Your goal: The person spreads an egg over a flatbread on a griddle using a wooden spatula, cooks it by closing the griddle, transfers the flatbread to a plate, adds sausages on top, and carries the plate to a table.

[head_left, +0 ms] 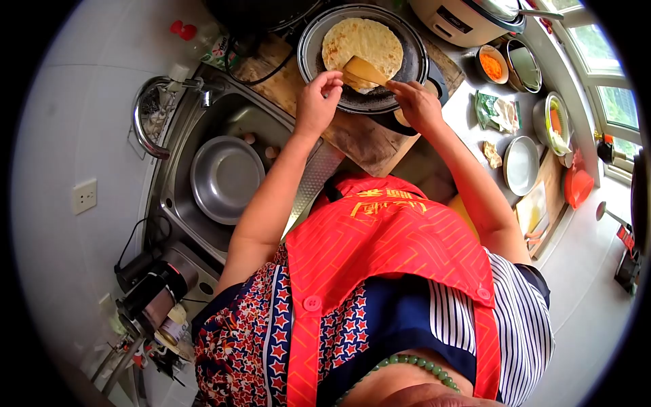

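A round browned flatbread lies in a dark round pan at the top centre. Over its near edge is a wooden spatula, its blade against the bread. My right hand is closed on the spatula's handle at the pan's right side. At the pan's near left rim, my left hand has its fingertips bent together by the bread's edge; whether they pinch anything is too small to tell.
The sink with a metal basin and faucet is on the left. A rice cooker, a bowl of shredded orange food, a green packet and an empty metal plate stand on the right.
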Tool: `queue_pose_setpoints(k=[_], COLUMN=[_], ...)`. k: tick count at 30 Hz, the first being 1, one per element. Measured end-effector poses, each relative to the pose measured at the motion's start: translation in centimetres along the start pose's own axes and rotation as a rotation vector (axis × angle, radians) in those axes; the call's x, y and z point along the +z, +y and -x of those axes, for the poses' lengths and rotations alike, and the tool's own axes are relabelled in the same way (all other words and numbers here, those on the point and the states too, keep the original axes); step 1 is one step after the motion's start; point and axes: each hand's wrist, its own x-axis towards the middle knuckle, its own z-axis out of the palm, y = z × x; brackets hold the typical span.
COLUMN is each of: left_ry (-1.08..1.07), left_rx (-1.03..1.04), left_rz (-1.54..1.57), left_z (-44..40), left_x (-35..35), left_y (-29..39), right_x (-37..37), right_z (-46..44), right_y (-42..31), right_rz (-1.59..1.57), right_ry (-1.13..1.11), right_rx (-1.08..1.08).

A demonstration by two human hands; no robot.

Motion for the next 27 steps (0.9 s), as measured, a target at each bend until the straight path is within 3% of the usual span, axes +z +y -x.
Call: queue_pose_setpoints(k=[3,9,20,24,27], left_ry=[-0.034,-0.065,-0.077,-0.059,-0.087], left_rx=[-0.003,-0.088,-0.024,-0.035,-0.055], left_rz=[0.03,0.032,-0.003,-0.001,0.014], left_z=[0.1,1.2,1.8,2.0,1.8], left_x=[0.8,0.6,1.2,0.8,1.1], left_y=[-3.4,-0.9,-0.6,-1.2,-1.4], right_x=[0.9,0.9,1.3,-0.3,-0.9], right_z=[-0.5,-1.8,-1.7,-1.2,-3.6], right_y=[0.9,0.6,2.5,3.4,3.5], right_rz=[0.034,-0.014,0.182,0.018,0.018], right_ry=[-0.053,0.0,-0.108,-0.093,0.182], right_rx=[0.007,-0.025,0.052,0.12,0.067])
